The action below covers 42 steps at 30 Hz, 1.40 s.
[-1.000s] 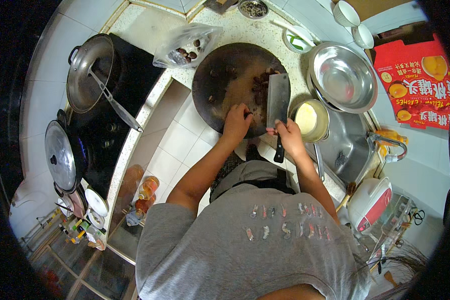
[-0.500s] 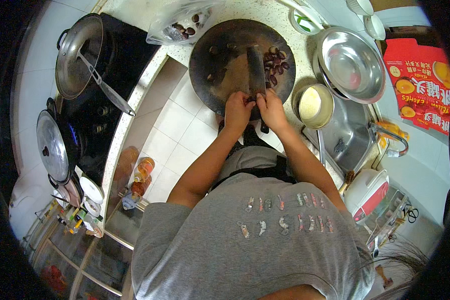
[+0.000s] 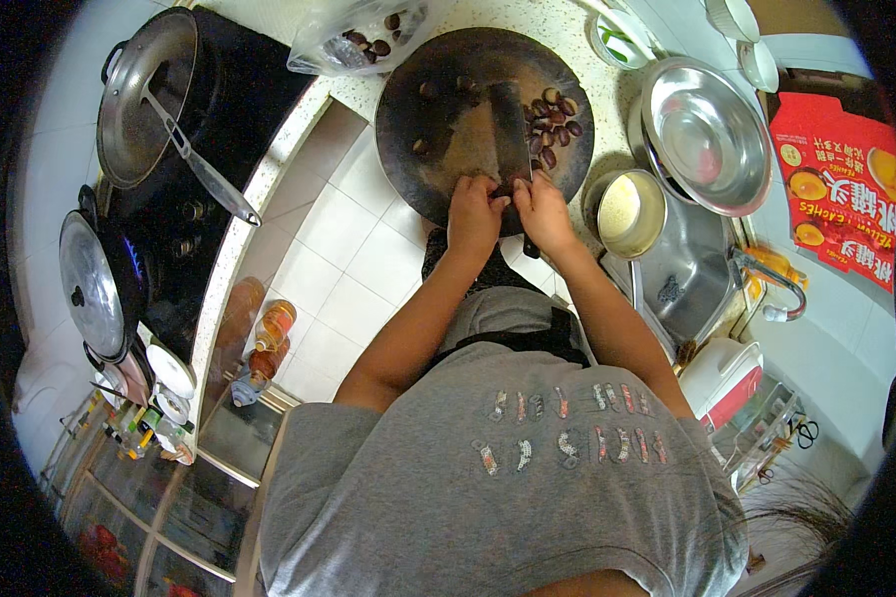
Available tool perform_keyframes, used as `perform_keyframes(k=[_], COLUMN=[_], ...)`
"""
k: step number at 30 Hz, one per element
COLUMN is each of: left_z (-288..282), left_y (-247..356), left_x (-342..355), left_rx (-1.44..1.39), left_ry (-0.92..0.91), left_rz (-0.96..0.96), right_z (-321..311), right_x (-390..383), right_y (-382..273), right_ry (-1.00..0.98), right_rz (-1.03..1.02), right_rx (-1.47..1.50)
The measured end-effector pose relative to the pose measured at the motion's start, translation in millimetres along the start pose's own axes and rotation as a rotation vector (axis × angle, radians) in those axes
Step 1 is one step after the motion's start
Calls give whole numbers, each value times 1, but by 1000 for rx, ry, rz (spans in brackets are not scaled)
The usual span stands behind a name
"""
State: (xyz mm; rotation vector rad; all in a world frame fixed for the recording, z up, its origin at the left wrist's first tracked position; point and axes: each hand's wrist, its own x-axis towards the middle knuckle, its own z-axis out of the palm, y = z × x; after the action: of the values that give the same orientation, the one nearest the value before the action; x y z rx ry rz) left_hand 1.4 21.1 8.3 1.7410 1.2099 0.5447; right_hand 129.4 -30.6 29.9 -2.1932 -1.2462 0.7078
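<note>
My left hand [image 3: 476,217] and my right hand [image 3: 545,213] meet over the near edge of a dark round chopping board [image 3: 438,85]. Thumbs and fingertips pinch together on a small dark brown piece, which looks like a chestnut and is mostly covered by the fingers. Beneath them a cleaver [image 3: 509,129] lies flat on the board, blade pointing away; its black handle [image 3: 532,247] sticks out below my right hand. A cluster of brown chestnuts [image 3: 550,127], some showing pale cuts, sits right of the blade. A few dark bits are scattered on the left of the board.
Beyond the board is a clear plastic bag [image 3: 353,45] with several chestnuts. At right, steel basins [image 3: 707,134] and a pot [image 3: 631,214] stand by the sink [image 3: 702,264]. The left stove holds a wok [image 3: 144,99] with a long-handled utensil and a lidded pan [image 3: 98,284] over blue flame.
The whole view has shifted slightly. Both hands stay together at the board's near edge, with only small finger movement; cleaver and chestnuts lie as before.
</note>
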Motion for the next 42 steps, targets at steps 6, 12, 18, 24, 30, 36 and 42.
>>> perform_keyframes(k=[6, 12, 18, 24, 30, 36, 42], left_z=[-3, -4, 1, 0, 4, 3, 3], left_y=[1, 1, -6, -5, -9, -9, -9], left_x=[4, 5, 4, 4, -1, -5, -5], left_rx=[42, 35, 40, -2, -37, -78, -77], left_ry=[-49, -86, -42, -42, -48, -66, -79], left_rz=[-16, -13, 32, 46, 21, 25, 41], right_z=[-2, -5, 6, 8, -14, -23, -24], right_x=[4, 15, 12, 13, 15, 15, 20], right_y=[2, -8, -8, -2, -12, -13, -5], right_ry=[-15, -118, -83, -83, -189, -243, -343], right_rz=[-74, -34, -72, -79, -11, 131, 93], right_rx=[-16, -74, -88, -85, -74, 31, 61])
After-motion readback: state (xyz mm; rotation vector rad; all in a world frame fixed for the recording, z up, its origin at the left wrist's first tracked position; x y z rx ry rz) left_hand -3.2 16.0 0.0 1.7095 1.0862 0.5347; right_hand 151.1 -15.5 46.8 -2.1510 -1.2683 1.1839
